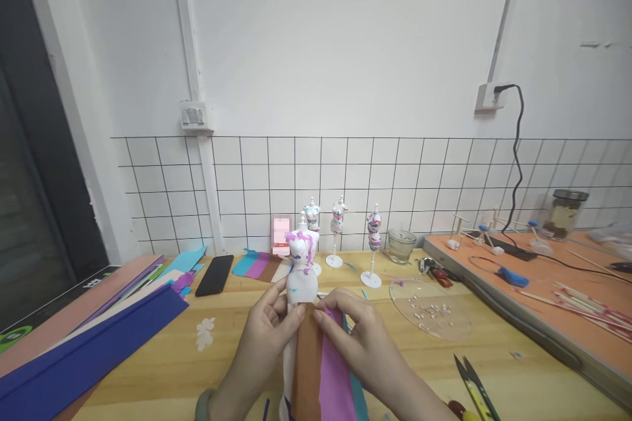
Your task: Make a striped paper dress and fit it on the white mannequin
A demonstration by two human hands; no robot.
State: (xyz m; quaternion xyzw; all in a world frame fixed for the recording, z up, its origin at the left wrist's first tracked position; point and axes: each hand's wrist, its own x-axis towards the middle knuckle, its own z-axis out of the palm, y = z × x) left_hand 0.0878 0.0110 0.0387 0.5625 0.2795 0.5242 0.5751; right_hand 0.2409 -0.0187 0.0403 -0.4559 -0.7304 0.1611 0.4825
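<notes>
In front of me a white miniature dress-form mannequin (pixel 302 284) stands upright, its chest marked with purple and blue. A striped sheet (pixel 307 362) of white, brown, purple and teal hangs at its lower body; I cannot tell whether it is paper or cloth. My left hand (pixel 270 323) closes on the sheet's top edge beside the mannequin, thumb in front and fingers partly hidden behind. On the other side, my right hand (pixel 356 332) pinches the same edge between thumb and fingers. The sheet hides the mannequin's stand.
Smaller decorated mannequins (pixel 374 237) stand behind, near a glass jar (pixel 401 247). A round clear plate (pixel 429 309) holds small beads. Thread snips (pixel 474 385) lie front right. Left are a phone (pixel 214 275) and coloured sheets (pixel 99 348). An orange-topped surface (pixel 538 283) borders the right.
</notes>
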